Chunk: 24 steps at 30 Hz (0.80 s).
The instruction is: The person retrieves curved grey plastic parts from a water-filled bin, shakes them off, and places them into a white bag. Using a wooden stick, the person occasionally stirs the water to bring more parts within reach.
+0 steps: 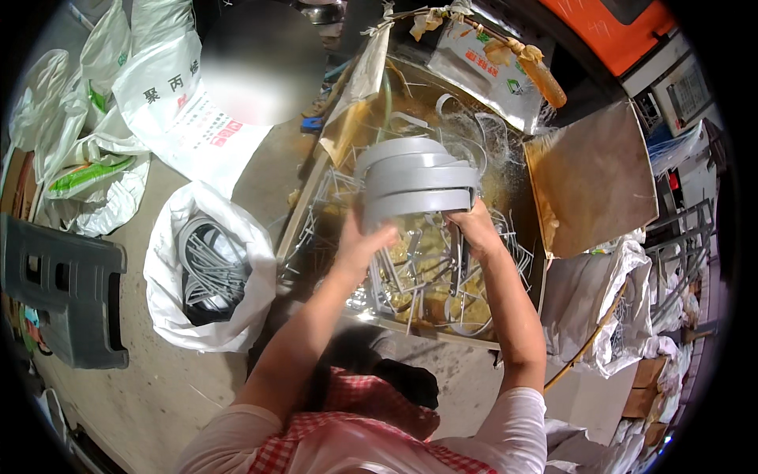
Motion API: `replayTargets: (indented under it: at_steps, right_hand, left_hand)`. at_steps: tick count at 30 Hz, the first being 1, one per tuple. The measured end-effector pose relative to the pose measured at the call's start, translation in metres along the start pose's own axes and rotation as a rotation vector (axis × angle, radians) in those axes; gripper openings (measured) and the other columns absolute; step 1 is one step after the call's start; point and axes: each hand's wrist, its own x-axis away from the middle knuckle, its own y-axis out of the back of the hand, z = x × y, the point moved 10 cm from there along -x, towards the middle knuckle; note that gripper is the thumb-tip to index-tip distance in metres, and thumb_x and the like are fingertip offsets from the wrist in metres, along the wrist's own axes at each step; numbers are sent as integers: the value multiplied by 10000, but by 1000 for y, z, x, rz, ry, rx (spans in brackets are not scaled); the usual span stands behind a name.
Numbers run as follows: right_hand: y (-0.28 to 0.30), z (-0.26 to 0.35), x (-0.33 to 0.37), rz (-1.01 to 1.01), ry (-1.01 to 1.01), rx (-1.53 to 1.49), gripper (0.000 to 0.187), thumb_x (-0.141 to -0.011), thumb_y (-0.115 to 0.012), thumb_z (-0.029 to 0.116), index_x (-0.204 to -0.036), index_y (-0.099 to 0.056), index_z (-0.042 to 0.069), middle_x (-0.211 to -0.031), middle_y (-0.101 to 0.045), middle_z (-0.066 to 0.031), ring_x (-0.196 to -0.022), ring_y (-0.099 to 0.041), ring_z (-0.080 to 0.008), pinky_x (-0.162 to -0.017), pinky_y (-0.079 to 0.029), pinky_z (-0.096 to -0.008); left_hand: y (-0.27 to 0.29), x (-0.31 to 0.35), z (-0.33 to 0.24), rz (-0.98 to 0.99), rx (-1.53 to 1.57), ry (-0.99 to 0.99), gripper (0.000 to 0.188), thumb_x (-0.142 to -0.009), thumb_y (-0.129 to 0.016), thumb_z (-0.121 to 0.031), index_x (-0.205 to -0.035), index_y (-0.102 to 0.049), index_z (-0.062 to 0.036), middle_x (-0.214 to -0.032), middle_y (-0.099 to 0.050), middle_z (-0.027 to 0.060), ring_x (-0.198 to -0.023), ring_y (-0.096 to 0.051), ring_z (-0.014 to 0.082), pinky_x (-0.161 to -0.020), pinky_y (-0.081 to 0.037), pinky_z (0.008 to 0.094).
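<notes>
Left hand (pixel 365 243), right hand (pixel 477 229) pinch rings (pixel 418 178) at 8 and 4 o'clock, over tub (pixel 298 221), probably for balance.

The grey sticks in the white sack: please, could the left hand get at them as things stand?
Probably not: the left hand appears occupied with the grey bands, though the open white sack leaves the grey sticks exposed.

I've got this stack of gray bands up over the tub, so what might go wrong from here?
The gray bands overlap unevenly between the left hand and right hand, so one might slip out. A drop could splash liquid over the edge of the tub, or leave bands tangled among the loose gray pieces below.
</notes>
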Motion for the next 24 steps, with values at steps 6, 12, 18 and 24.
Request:
replayTargets:
  at_steps: [6,12,18,24]
  right_hand:
    - [-17,12,18,144,7,-155,550,-711,-625,62,-1226,-431,44,-973,-563,-65,-764,-544,-134,-678,-450,-247]
    - [-18,-38,33,503,41,-424,1118,-420,-657,728,-1276,-389,61,-1233,-485,-137,-1082,-500,-195,-877,-437,-335]
    - [-37,-31,33,401,180,-387,1002,-546,-786,520,-1288,-344,12,-1237,-477,-170,-1065,-516,-240,-920,-412,-371]
    - [23,-166,-10,240,-46,738,203,-780,-619,186,-854,-562,6,-635,-557,-43,-558,-524,-139,-517,-424,-299]
  left_hand:
    - [17,-1,-3,-29,-36,-21,513,-672,-599,38,-1125,-377,-52,-816,-488,73,-564,-511,147,-489,-459,299]
    - [27,-3,24,-145,301,118,222,-685,-563,36,-877,-466,-23,-731,-488,59,-547,-485,141,-508,-434,301]
    - [37,-8,52,-265,437,137,142,-723,-537,14,-841,-470,-30,-615,-455,42,-552,-480,155,-533,-424,294]
    - [36,15,-72,-450,-443,-615,752,-662,-632,-11,-1315,-263,-62,-1047,-497,161,-869,-551,309,-753,-498,398]
